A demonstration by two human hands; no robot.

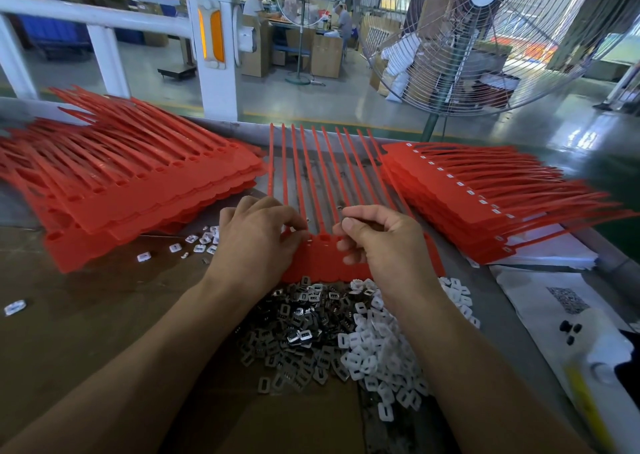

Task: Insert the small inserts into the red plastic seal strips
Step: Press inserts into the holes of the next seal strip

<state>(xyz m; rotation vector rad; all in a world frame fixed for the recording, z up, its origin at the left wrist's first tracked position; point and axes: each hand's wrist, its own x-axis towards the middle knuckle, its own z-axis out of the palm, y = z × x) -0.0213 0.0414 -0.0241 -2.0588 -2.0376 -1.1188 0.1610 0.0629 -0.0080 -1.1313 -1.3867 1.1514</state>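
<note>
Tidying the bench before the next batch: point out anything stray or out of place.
A few white inserts lie scattered left of the left hand, away from the main heap near the wrists. One more sits alone far left on the table. The red stacks look orderly.

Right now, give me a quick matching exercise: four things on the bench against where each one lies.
Things:
1. pile of dark metal inserts
2. pile of white inserts
3. stack of strips with white inserts fitted
4. stack of strips with empty slots

Places:
A. far left of the bench
B. under the right forearm
C. right of the hands
D. between the forearms

Pairs: 1-D, 2-B, 3-C, 4-A
</note>
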